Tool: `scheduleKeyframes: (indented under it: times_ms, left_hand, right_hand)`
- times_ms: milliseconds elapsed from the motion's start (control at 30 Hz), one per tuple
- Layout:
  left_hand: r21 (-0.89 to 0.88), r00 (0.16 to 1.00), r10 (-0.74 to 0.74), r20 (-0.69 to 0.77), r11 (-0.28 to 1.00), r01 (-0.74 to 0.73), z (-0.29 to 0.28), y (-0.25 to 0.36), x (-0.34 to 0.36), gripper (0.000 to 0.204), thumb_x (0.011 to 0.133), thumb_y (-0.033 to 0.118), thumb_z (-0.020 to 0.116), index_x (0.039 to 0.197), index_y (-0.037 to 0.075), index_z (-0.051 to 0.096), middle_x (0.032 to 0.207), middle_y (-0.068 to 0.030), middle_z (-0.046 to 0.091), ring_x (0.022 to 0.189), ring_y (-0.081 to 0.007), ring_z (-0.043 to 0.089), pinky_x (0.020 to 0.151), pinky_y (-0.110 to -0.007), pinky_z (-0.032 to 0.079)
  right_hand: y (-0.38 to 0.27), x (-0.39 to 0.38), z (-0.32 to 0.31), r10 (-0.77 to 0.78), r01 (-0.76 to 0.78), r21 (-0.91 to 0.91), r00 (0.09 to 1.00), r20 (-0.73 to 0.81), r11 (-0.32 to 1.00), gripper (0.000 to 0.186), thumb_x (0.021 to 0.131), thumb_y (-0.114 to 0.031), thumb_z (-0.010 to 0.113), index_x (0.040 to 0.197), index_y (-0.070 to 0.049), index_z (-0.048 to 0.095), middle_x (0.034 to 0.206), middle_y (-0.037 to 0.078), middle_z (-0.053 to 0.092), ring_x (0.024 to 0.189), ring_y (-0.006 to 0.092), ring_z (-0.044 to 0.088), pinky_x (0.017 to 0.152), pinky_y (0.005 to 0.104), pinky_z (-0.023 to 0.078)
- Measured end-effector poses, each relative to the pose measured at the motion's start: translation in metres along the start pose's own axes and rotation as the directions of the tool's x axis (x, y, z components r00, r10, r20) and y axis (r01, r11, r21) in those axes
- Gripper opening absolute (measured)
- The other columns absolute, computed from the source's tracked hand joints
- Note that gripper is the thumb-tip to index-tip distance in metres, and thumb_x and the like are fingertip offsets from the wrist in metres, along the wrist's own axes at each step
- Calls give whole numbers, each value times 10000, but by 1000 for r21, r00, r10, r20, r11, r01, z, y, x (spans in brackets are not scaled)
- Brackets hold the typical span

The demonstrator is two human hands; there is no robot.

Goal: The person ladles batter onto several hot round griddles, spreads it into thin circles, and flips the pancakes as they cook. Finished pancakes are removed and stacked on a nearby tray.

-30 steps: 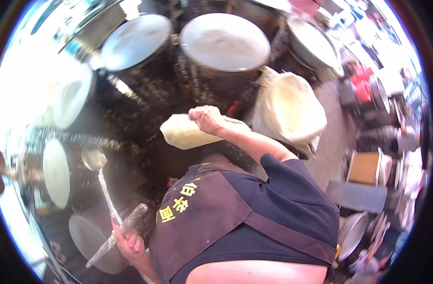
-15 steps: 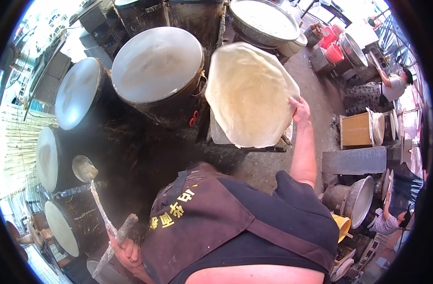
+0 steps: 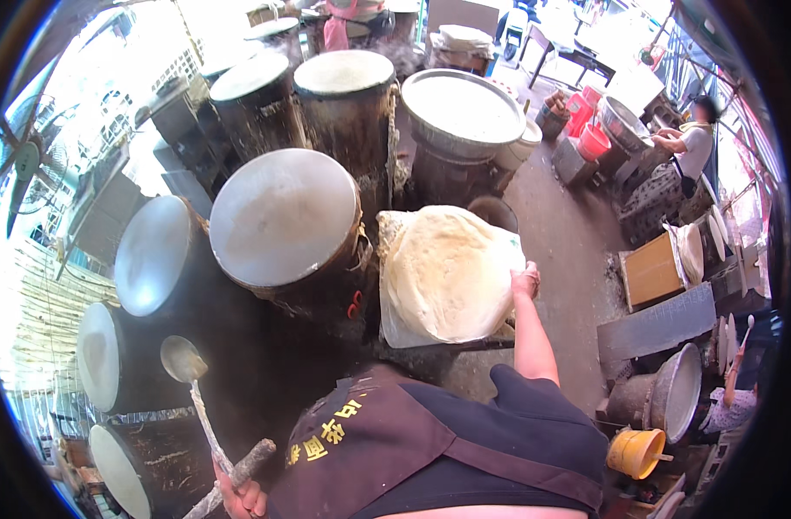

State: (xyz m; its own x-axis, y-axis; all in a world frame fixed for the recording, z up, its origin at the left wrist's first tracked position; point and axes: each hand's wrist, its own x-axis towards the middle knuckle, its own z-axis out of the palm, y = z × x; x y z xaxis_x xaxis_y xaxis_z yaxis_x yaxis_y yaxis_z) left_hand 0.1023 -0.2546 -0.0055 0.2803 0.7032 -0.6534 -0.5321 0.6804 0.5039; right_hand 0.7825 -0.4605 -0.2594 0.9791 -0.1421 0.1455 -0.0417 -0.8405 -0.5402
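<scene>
My left hand is closed round a long flour-crusted ladle handle and a short thick crusted stick that crosses it; the metal ladle head points upward at the lower left. My right hand pinches the right edge of a thin cream-coloured round sheet, like a flatbread, which lies on a stack on a square, cloth-lined board. Just left of the stack is a large drum with a flat, pale round griddle top. My dark apron fills the lower middle.
More round-topped drums curve along the left and back. A fan stands far left. A concrete aisle runs on the right, with red buckets, a co-worker, a yellow bucket and a second person's arm.
The cream sheet, earlier bunched in my right hand over the dark gap, was spread over the stack and now lies flatter there, hand still at its edge. The view has shifted upward.
</scene>
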Motion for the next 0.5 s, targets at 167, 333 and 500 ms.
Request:
scheduleKeyframes:
  times_ms: [167, 333, 500]
  left_hand:
    - [75, 997, 4, 81, 997, -10, -9, 8, 6, 337, 1007, 385, 437, 969, 54, 485, 712, 2, 403, 440, -77, 333, 300, -208, 275]
    - [-106, 990, 10, 144, 994, 6, -19, 5, -8, 183, 1028, 324, 390, 1089, 152, 407, 709, -12, 396, 432, -83, 311, 304, -212, 262]
    - [286, 929, 357, 97, 884, -369, -9, -14, -16, 416, 1046, 275, 336, 1460, 277, 309, 632, 32, 354, 408, -34, 301, 292, -178, 204]
  right_hand:
    - [-99, -18, 9, -586, 624, 252, 781, -215, 739, 312, 760, -60, 655, 1071, -49, 638, 1019, 160, 647, 984, 298, 595, 873, 395, 457]
    - [-331, -238, -76, -935, 423, 834, 183, 303, 353, 290, 837, -223, 664, 1067, -45, 669, 1013, 158, 671, 976, 303, 630, 873, 393, 495]
    - [-379, -423, -153, -662, -7, 991, -743, -92, -130, 473, 840, -290, 667, 1245, -75, 547, 1083, 182, 609, 1000, 345, 593, 846, 408, 494]
